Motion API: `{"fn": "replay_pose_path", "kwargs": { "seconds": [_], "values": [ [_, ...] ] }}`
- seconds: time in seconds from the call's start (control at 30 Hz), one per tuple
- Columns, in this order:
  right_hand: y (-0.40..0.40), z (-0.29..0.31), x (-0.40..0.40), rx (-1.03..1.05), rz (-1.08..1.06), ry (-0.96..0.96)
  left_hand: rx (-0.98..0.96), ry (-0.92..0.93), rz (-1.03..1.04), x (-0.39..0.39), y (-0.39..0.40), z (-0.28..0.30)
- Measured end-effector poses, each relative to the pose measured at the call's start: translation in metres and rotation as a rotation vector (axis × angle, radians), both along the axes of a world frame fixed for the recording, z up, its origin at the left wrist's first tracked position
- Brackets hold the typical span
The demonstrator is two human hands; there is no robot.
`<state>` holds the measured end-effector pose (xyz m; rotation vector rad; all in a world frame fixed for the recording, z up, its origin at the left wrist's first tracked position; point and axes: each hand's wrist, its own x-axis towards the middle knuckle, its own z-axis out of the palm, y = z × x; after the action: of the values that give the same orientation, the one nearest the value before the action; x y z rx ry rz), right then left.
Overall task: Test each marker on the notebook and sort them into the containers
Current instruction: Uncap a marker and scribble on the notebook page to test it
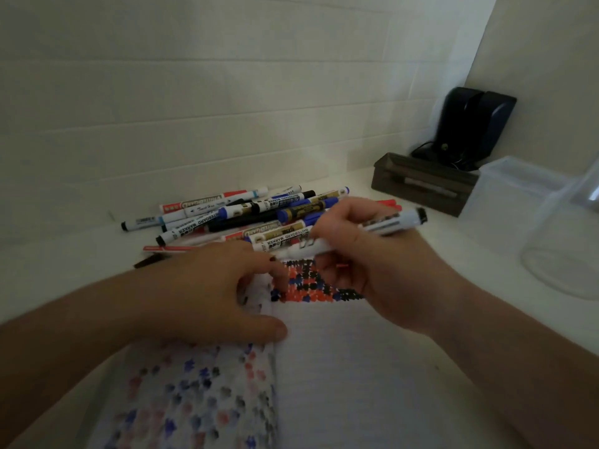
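My right hand (363, 254) grips a white marker (385, 223) over the notebook (340, 367); my left hand (223, 286) rests flat on its left page, fingers relaxed. Behind the notebook lies the marker pile (246, 215); to its right, clear containers (534, 215) and a dark tray (421, 183).

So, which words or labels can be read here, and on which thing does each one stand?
"WHITEBOARD MARKER": black-capped white marker at the pile's front left, and the white marker beside the right hand.
"Touch": white marker.
Other prints on the pile are too blurred to read.
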<state>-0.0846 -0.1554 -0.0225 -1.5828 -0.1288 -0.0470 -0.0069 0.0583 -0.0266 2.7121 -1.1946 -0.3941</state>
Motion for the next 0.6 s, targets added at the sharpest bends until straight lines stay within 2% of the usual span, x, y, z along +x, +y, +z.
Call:
{"fn": "replay_pose_path", "kwargs": {
  "seconds": [0.1, 0.2, 0.5, 0.6],
  "values": [
    [0.018, -0.012, 0.002, -0.217, -0.083, -0.029, -0.11, 0.005, 0.02, 0.001, 0.006, -0.011],
    [0.028, -0.025, 0.007, -0.323, -0.13, -0.048, -0.137, -0.001, 0.026, 0.003, 0.007, -0.015],
    [0.024, -0.025, 0.003, -0.256, -0.117, -0.011, -0.193, -0.088, 0.148, -0.006, 0.005, -0.026],
    [0.024, -0.028, 0.005, -0.329, -0.171, -0.024, -0.19, -0.068, 0.166, -0.005, 0.006, -0.026]
  ]
}}
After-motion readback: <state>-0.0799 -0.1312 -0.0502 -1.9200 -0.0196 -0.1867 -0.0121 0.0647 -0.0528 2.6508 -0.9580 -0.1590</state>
